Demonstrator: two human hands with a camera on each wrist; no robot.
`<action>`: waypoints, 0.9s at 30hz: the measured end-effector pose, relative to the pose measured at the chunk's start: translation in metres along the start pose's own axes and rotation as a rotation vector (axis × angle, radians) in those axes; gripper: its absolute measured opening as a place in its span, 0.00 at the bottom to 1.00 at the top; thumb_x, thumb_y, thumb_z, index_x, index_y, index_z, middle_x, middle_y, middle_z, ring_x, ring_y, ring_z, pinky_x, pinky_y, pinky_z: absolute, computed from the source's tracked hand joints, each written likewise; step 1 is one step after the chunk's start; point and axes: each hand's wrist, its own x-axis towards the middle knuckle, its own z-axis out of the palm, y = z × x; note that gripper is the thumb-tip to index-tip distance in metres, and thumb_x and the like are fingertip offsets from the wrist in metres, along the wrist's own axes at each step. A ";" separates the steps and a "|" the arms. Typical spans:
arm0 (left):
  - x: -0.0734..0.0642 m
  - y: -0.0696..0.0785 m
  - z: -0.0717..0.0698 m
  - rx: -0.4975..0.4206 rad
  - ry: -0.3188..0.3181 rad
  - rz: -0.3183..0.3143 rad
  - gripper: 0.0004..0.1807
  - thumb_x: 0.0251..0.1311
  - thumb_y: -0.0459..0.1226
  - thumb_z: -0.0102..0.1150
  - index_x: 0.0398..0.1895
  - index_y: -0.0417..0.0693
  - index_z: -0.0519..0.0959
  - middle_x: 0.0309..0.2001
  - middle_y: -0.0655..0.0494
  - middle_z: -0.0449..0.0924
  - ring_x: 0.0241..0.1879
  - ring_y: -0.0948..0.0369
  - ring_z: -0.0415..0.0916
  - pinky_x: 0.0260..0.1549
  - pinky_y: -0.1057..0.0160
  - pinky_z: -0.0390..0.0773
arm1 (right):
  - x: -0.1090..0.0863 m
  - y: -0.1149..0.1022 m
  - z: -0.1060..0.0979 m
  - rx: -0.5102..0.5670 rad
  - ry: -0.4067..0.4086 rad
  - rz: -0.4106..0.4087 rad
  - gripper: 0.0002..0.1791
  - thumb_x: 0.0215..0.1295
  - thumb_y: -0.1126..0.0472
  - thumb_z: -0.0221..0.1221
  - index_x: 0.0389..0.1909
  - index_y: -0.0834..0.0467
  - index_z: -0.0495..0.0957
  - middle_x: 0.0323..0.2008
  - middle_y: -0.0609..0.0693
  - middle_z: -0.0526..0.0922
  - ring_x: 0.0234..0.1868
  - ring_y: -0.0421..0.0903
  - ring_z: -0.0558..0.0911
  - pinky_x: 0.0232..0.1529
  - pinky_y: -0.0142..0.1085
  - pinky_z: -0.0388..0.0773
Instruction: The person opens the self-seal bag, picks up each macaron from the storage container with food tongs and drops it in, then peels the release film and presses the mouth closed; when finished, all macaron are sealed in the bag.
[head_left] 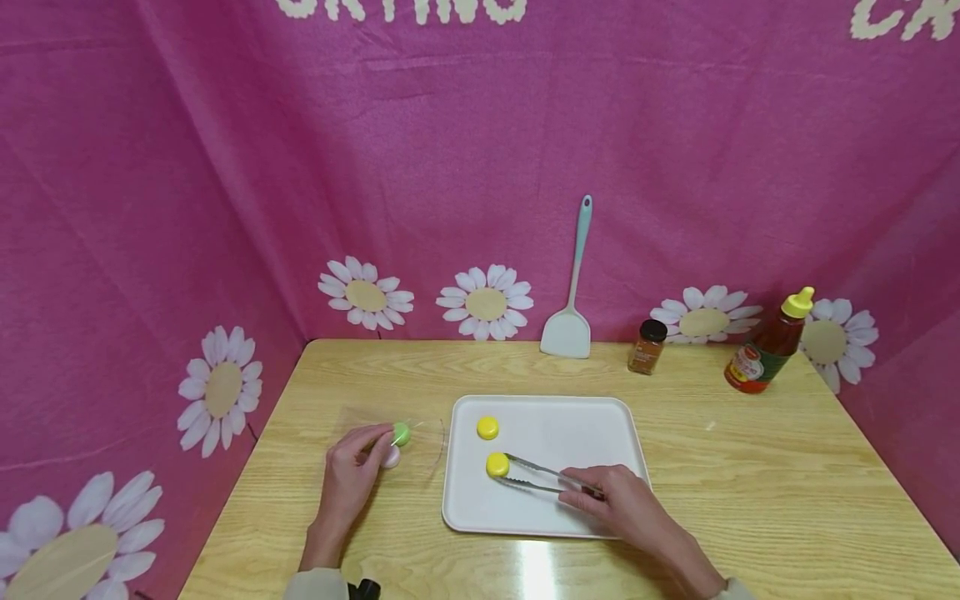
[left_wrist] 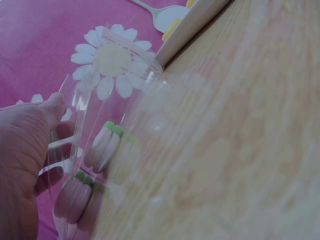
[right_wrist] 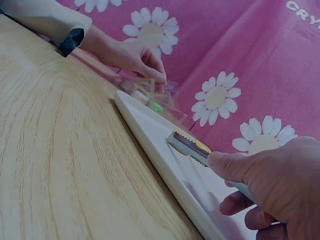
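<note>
As tongs (right_wrist: 192, 150) point L, approx. along tray (head_left: 558, 425)

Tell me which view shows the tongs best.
The head view: both arms of the tongs show, a yellow macaron between their tips. The right wrist view shows toothed tips close up, handle partly hidden; the left wrist view shows none.

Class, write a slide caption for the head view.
Right hand with tongs around a yellow macaron over a white tray; left hand holding a clear bag of macarons.
</note>
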 end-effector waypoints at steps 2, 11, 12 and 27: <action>0.000 0.000 0.000 0.004 -0.003 -0.009 0.10 0.66 0.34 0.70 0.49 0.46 0.90 0.48 0.56 0.89 0.47 0.59 0.84 0.37 0.78 0.77 | 0.000 0.000 0.000 0.006 0.002 -0.004 0.25 0.69 0.40 0.66 0.55 0.55 0.88 0.28 0.33 0.80 0.33 0.33 0.75 0.35 0.30 0.72; 0.000 0.000 -0.001 -0.010 -0.003 0.007 0.10 0.66 0.34 0.71 0.49 0.46 0.90 0.48 0.55 0.89 0.47 0.59 0.84 0.36 0.78 0.78 | 0.003 -0.001 0.001 0.023 -0.016 0.005 0.25 0.69 0.42 0.66 0.55 0.56 0.88 0.38 0.38 0.89 0.35 0.33 0.76 0.37 0.31 0.76; 0.000 -0.001 -0.001 -0.010 -0.002 0.009 0.10 0.66 0.34 0.71 0.49 0.46 0.90 0.48 0.55 0.89 0.46 0.59 0.84 0.36 0.78 0.78 | 0.003 -0.002 0.001 0.028 -0.018 0.007 0.24 0.69 0.42 0.66 0.55 0.56 0.88 0.40 0.39 0.89 0.35 0.33 0.76 0.37 0.31 0.76; 0.001 0.000 -0.001 -0.028 -0.001 0.003 0.10 0.66 0.33 0.71 0.48 0.45 0.90 0.47 0.56 0.90 0.47 0.59 0.84 0.38 0.78 0.77 | 0.021 -0.006 0.001 0.056 0.059 -0.135 0.18 0.72 0.46 0.65 0.54 0.52 0.89 0.47 0.44 0.91 0.47 0.35 0.85 0.47 0.37 0.84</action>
